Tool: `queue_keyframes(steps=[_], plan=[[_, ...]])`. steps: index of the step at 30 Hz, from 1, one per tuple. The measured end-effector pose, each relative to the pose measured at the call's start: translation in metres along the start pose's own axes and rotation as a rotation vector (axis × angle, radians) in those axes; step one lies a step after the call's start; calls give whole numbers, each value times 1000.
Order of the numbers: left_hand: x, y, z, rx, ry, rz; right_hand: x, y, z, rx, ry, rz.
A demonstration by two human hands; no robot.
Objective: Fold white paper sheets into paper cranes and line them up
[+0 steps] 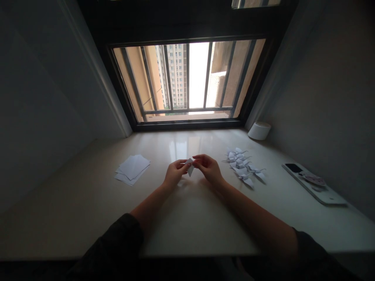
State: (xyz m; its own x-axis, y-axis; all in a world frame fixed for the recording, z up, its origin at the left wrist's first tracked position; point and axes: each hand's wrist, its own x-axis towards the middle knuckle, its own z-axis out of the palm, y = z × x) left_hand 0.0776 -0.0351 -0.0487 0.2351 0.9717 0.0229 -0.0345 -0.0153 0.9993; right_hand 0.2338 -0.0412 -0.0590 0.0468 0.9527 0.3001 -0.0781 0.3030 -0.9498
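A small piece of folded white paper, roughly diamond-shaped, is held just above the sill between both hands. My left hand pinches its left side with thumb and fingers. From the right, my right hand grips its upper edge with thumb and forefinger. To the right of my hands lies a cluster of several folded white paper cranes. On the left is a loose stack of square white paper sheets.
The pale, glossy sill ends at a front edge near me. A phone in a light case lies at the right by the wall. A white cup-like object stands in the back right corner. A barred window closes off the back.
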Motion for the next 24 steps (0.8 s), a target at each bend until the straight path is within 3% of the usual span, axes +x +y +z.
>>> queue_keyframes(steps=[5, 15, 24], plan=[[1, 1, -2, -45, 72, -84, 0, 3, 1, -48, -6, -25], [1, 0, 0, -70, 137, -3, -6, -13, 1, -338, -46, -244], [-1, 2, 2, -82, 102, 28, -6, -7, 1, -356, -70, -110]])
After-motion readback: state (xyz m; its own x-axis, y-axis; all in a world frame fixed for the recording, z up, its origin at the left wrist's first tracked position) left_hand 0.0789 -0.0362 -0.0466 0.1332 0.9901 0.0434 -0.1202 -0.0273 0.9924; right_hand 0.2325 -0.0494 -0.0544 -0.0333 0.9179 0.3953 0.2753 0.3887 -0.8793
